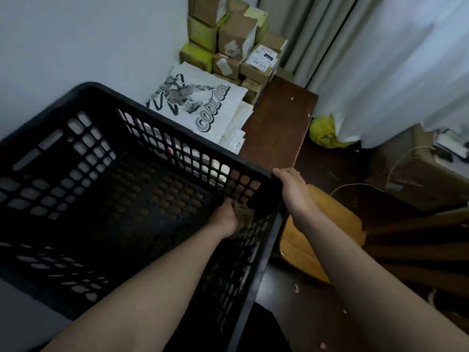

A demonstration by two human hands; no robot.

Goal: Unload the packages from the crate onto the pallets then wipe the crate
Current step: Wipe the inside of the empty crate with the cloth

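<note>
A person stands over a large black plastic lattice crate (pixel 76 161), which is tipped up and holds nothing but the person's left hand (pixel 224 218). That hand reaches down into the corner at the crate's four o'clock. Its grip is closed round a crumpled grey-brown cloth (pixel 244 212) pressed against the inner wall. The right hand (pixel 295 191) is outside, at the crate's three o'clock, its grip hooked tight over the rim at the corner.

Beyond the crate, at one o'clock, a white plastic mailing bag printed "COOL GIRL" (pixel 203 105) lies on top of other flat pale parcels. Behind it, brown cardboard boxes (pixel 237 38) with shipping labels are stacked in the corner of the room. Just beside the parcels, at their three o'clock, is a dark brown wooden surface (pixel 279 118). A yellow plastic bag (pixel 323 133) lies at the foot of white curtains (pixel 393 59), at two o'clock.
</note>
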